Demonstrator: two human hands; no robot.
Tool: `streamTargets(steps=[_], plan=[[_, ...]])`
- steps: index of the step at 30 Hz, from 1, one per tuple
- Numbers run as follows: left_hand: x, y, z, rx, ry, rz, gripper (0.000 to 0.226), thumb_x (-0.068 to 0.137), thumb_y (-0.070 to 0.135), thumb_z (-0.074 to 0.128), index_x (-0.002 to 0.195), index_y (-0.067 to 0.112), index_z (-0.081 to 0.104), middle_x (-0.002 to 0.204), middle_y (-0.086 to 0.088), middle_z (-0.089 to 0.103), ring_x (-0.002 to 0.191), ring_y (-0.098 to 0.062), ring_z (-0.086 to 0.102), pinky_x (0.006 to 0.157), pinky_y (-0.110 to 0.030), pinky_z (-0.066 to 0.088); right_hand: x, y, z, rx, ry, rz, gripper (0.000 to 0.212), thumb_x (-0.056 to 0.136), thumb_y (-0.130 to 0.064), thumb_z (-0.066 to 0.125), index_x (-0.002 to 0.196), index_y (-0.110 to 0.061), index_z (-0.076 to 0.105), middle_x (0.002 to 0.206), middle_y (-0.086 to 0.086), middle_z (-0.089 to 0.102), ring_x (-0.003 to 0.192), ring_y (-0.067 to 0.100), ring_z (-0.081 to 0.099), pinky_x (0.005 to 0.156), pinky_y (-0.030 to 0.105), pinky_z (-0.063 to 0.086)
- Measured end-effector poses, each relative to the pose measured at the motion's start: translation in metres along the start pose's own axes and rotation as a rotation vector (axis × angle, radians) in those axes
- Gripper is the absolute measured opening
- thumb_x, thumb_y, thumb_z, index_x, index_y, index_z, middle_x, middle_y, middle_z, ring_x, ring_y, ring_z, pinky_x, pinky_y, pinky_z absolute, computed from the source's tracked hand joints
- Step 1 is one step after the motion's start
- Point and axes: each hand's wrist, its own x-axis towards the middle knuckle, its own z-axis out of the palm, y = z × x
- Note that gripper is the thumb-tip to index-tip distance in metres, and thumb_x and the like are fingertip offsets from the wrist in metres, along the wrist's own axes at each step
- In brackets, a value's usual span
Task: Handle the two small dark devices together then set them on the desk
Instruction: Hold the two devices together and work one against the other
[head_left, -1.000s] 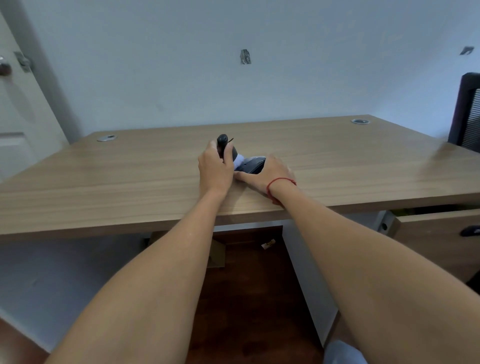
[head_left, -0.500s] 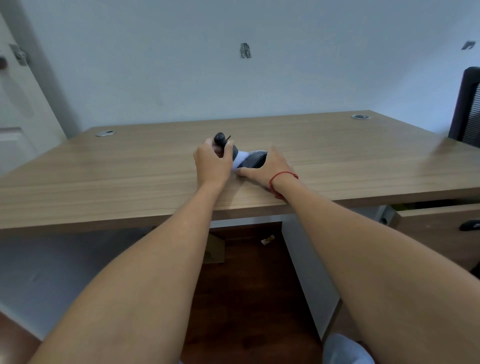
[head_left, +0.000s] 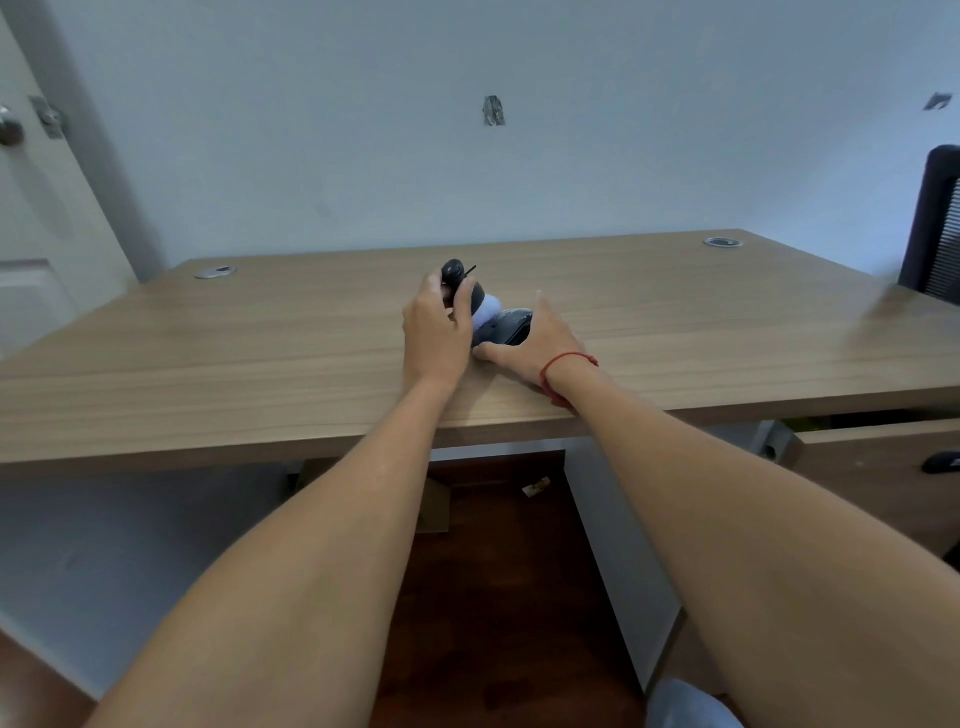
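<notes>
My left hand (head_left: 435, 332) is closed around a small dark device (head_left: 457, 278) with a rounded black top and a pale bluish-white patch on its right side; it stands tilted over the middle of the wooden desk (head_left: 208, 353). Right beside it a flatter dark device (head_left: 511, 325) lies on the desk, touching the first. My right hand (head_left: 540, 340), with a red string at the wrist, holds that flat device from its right side, thumb along the near edge and fingers partly spread. Both hands hide the devices' lower parts.
Two round cable grommets sit at the back, one at the left (head_left: 215, 271) and one at the right (head_left: 722, 242). A black chair back (head_left: 935, 218) stands at the far right. A drawer unit (head_left: 883, 467) is under the desk's right end. A door (head_left: 31, 208) is left.
My right hand has opened a little, its fingers lifting off the flat device. The left hand keeps its hold on the rounded device. The view has shifted slightly.
</notes>
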Motion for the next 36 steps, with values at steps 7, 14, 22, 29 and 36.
streamTargets(steps=[7,14,22,29,36], plan=[[0.002,-0.006,0.000,0.108,-0.017,-0.041,0.026,0.095,0.025,0.051,0.105,0.001,0.057,0.098,-0.018,0.069,0.092,-0.033,0.063,0.078,-0.037,0.050,0.000,0.000,0.001,-0.009,0.004,-0.001,0.117,0.057,-0.062,0.073,0.151,-0.017,0.019,0.140,0.006,0.052,0.129,0.030,0.050,0.103,0.045,0.045],[0.003,-0.008,-0.001,0.138,-0.041,-0.029,0.023,0.095,0.024,0.051,0.100,0.002,0.056,0.093,-0.016,0.069,0.089,-0.031,0.064,0.073,-0.035,0.049,-0.001,0.000,-0.001,-0.008,0.001,-0.002,0.117,0.058,-0.061,0.072,0.152,-0.019,0.017,0.142,0.005,0.051,0.130,0.030,0.049,0.104,0.044,0.044],[0.005,-0.013,-0.002,0.165,-0.035,-0.103,0.025,0.094,0.024,0.052,0.098,0.000,0.057,0.093,-0.017,0.068,0.090,-0.031,0.062,0.074,-0.032,0.045,0.000,0.001,-0.001,-0.022,-0.001,-0.006,0.111,0.061,-0.059,0.073,0.150,-0.019,0.020,0.141,0.007,0.051,0.129,0.031,0.049,0.102,0.042,0.045],[0.002,-0.006,-0.002,0.103,-0.054,-0.040,0.023,0.092,0.025,0.056,0.096,0.002,0.059,0.092,-0.013,0.070,0.088,-0.029,0.065,0.078,-0.035,0.053,0.002,0.001,-0.001,-0.017,0.001,-0.002,0.114,0.062,-0.059,0.074,0.151,-0.016,0.018,0.146,0.007,0.048,0.133,0.031,0.047,0.106,0.045,0.043],[-0.001,-0.001,-0.003,0.086,-0.048,0.004,0.023,0.092,0.025,0.055,0.096,0.003,0.059,0.090,-0.012,0.070,0.085,-0.027,0.066,0.078,-0.040,0.054,0.007,0.004,0.001,-0.063,0.039,-0.004,0.120,0.060,-0.069,0.075,0.153,-0.015,0.020,0.150,0.010,0.041,0.137,0.030,0.042,0.109,0.044,0.040]])
